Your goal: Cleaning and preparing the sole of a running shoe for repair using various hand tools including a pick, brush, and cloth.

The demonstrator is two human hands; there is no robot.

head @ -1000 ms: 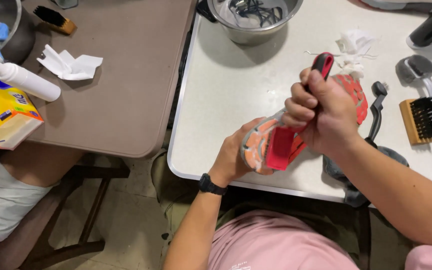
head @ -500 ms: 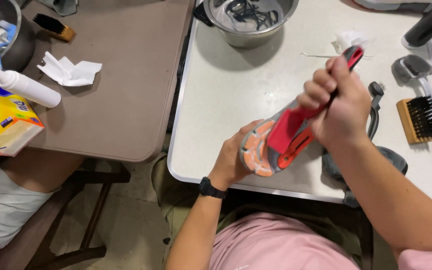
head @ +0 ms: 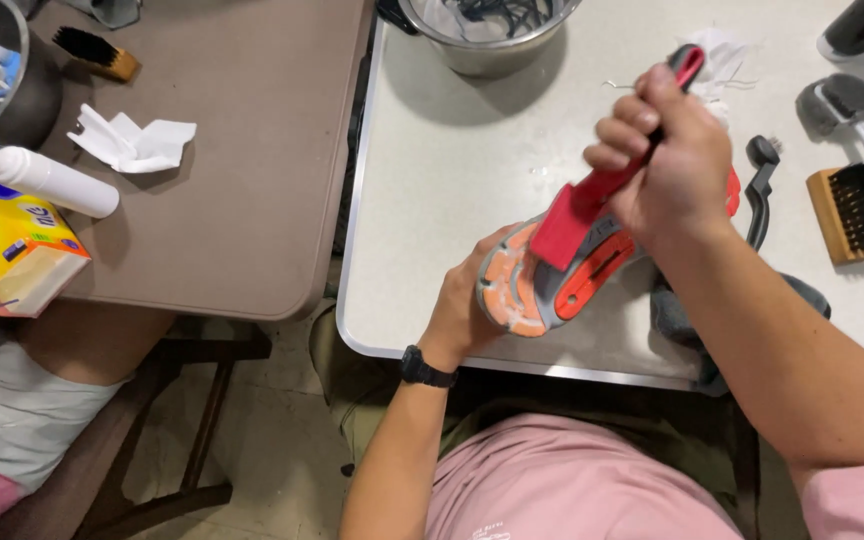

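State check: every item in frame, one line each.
Orange-and-grey shoe: sole up, held by left hand.
Red-handled brush: in right hand grip, head on sole.
Wooden black-bristled brush: lying idle.
Steel bowl: holds dark laces.
White tissue: crumpled.

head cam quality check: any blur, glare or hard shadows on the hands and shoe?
Head view: even overhead light, no glare; right hand and red brush slightly motion-soft; left hand and shoe sole sharp; soft shadow under the metal bowl on the white table.
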